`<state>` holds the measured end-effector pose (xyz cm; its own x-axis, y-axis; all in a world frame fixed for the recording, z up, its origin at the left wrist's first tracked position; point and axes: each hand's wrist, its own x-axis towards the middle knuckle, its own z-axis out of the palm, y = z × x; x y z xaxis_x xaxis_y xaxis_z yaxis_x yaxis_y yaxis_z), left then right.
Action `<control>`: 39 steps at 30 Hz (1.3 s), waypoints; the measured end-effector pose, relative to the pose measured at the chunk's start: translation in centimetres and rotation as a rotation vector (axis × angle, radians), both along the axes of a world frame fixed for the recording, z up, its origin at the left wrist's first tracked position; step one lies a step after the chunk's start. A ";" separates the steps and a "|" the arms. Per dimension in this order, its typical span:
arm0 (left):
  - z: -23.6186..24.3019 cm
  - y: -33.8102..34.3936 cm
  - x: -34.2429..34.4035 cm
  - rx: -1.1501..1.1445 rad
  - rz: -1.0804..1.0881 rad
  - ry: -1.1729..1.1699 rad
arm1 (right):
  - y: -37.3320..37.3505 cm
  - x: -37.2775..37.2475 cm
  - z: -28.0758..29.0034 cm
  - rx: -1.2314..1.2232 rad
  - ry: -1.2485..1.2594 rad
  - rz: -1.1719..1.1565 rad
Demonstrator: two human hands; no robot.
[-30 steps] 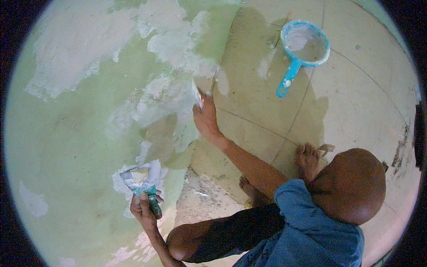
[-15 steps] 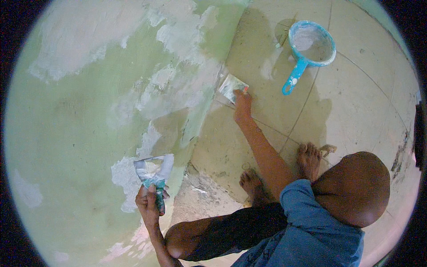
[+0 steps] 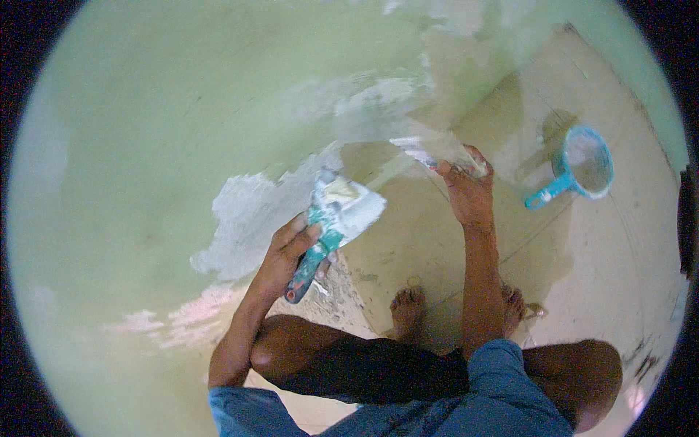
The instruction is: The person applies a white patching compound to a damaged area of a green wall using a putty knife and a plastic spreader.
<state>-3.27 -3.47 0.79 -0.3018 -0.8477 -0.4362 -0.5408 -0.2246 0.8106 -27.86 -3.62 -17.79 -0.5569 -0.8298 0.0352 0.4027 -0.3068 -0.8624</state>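
Gap between left scraper (image 3: 333, 224) and right scraper (image 3: 413, 151); room left of blue pan (image 3: 567, 176); 2 knees (image 3: 287, 348) block below.

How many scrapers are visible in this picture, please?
2: a green-handled scraper in the left hand, and a blurred scraper in the right hand, partly covered by the fingers.

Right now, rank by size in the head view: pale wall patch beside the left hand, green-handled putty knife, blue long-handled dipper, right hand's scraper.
1. Pale wall patch
2. Green-handled putty knife and blue long-handled dipper: too close to rank
3. Scraper, blurred
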 end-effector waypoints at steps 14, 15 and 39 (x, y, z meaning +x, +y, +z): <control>0.2 0.6 0.9 0.046 -0.080 0.100 | 0.1 3.5 4.0 -0.480 0.540 0.188; 0.0 0.4 0.8 0.018 -0.068 0.074 | -0.3 3.0 3.2 -0.426 0.572 0.163; -0.5 -1.8 3.2 0.132 -0.232 -0.138 | -0.1 -2.7 10.9 -0.817 1.547 0.375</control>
<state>-0.12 -5.29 0.24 -0.4112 -0.6963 -0.5883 -0.6927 -0.1808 0.6982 -30.61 -3.74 -6.92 0.5735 -0.3978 0.7161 -0.4020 -0.8984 -0.1771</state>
